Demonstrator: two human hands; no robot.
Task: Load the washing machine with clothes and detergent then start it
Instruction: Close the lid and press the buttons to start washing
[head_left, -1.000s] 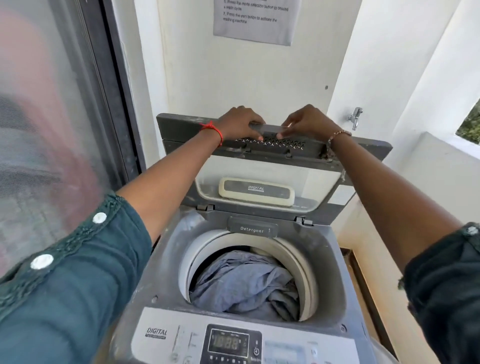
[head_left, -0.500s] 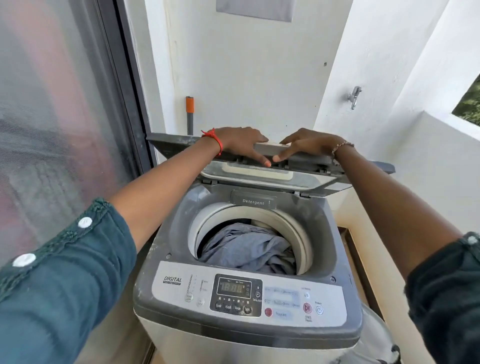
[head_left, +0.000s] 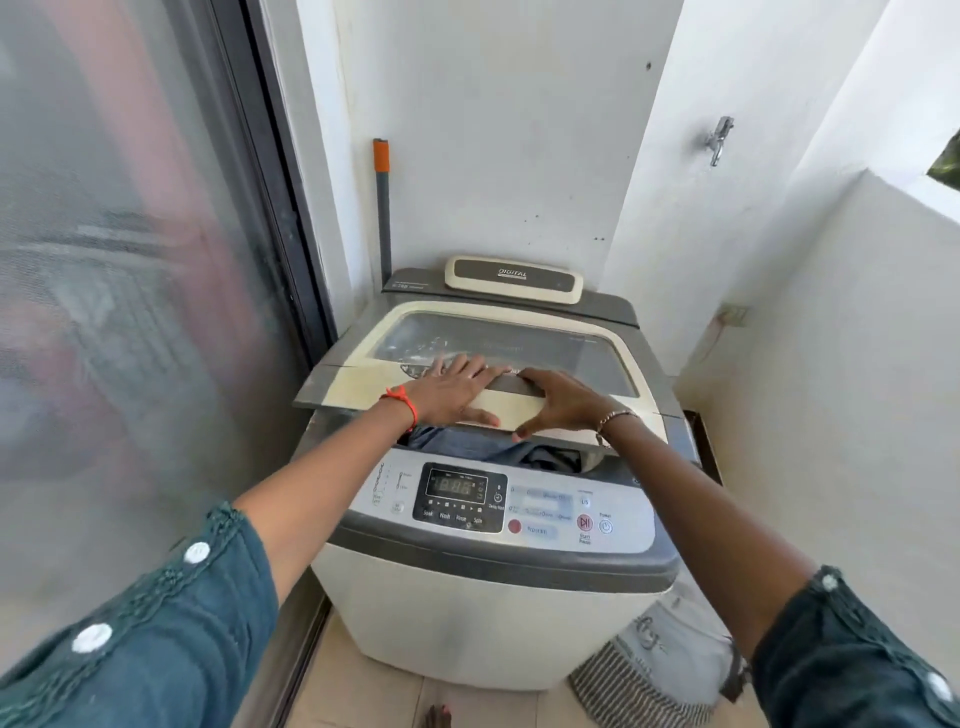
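Washer (head_left: 493, 608) on tiled floor (head_left: 371, 688); white walls (head_left: 493, 130) around.

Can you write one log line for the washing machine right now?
lid: almost shut | left hand, right hand: on lid front | clothes: showing through gap | Start/Pause button: untouched

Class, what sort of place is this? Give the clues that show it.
Probably a home laundry balcony: a top-load washer stands in a narrow white-walled corner, with a wall tap above and a glass door beside it.
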